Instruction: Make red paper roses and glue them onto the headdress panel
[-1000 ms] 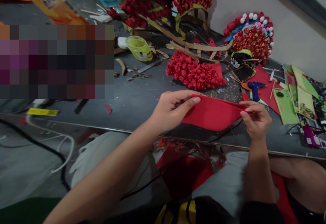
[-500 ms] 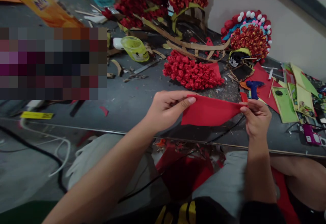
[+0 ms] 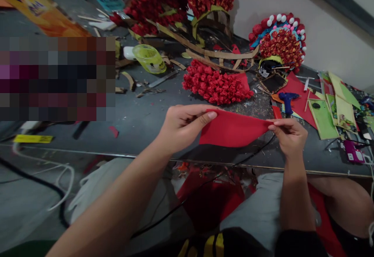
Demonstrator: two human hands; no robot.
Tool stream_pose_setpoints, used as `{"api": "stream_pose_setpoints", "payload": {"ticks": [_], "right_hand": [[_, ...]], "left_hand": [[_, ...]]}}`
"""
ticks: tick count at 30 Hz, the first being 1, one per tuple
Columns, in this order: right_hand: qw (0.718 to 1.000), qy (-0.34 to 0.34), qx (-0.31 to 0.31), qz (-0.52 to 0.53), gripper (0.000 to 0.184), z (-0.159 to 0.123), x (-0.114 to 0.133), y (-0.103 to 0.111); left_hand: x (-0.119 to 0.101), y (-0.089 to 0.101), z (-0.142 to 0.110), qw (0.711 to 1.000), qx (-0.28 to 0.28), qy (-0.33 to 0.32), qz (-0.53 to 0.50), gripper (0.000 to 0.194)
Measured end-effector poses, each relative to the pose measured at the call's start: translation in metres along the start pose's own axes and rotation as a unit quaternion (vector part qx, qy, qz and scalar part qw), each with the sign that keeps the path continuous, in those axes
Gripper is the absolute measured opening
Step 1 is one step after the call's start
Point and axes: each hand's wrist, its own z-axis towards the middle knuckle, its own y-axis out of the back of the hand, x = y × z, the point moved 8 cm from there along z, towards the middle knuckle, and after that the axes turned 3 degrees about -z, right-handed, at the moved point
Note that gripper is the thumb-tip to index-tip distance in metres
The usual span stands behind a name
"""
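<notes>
A piece of red paper (image 3: 233,130) is stretched between my two hands, above the front edge of the dark table. My left hand (image 3: 187,126) grips its upper left corner, thumb in front and fingers behind. At the pointed right end, my right hand (image 3: 289,134) pinches the paper between thumb and fingertips. Just beyond the paper lies a cluster of crumpled red paper flowers (image 3: 216,81) on a red backing. A blue glue gun (image 3: 288,100) rests on the table past my right hand.
Curved cardboard strips (image 3: 222,54) and a yellow-green container (image 3: 149,59) lie farther back. A round red, blue and white decoration (image 3: 279,41) leans on the wall. Green panels (image 3: 324,118) and a purple device (image 3: 353,152) sit at the right. A black cable (image 3: 251,154) crosses the table edge.
Both hands have shifted slightly left in view with the red paper. Its upper edges, parted a second ago, now lie together and look taut. The whole scene has drifted left as well.
</notes>
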Motion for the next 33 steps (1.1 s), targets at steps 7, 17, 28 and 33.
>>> {"api": "stream_pose_setpoints", "payload": {"ticks": [7,17,28,33], "right_hand": [[0.999,-0.001,0.029,-0.037,0.015,-0.002,-0.003,-0.002],[0.990,-0.041,0.067,-0.118,0.008,-0.001,-0.014,-0.009],[0.999,-0.002,-0.030,0.031,0.022,-0.002,0.005,0.001],[0.996,0.046,-0.058,0.055,0.026,-0.003,0.015,0.006]], "left_hand": [[-0.007,0.002,0.001,0.999,0.015,-0.028,0.000,0.027],[-0.024,-0.004,-0.001,0.995,0.057,-0.078,0.031,0.016],[-0.031,0.007,-0.003,0.994,0.012,-0.110,0.025,0.014],[-0.032,0.008,-0.002,0.993,0.005,-0.111,0.028,0.014]]}}
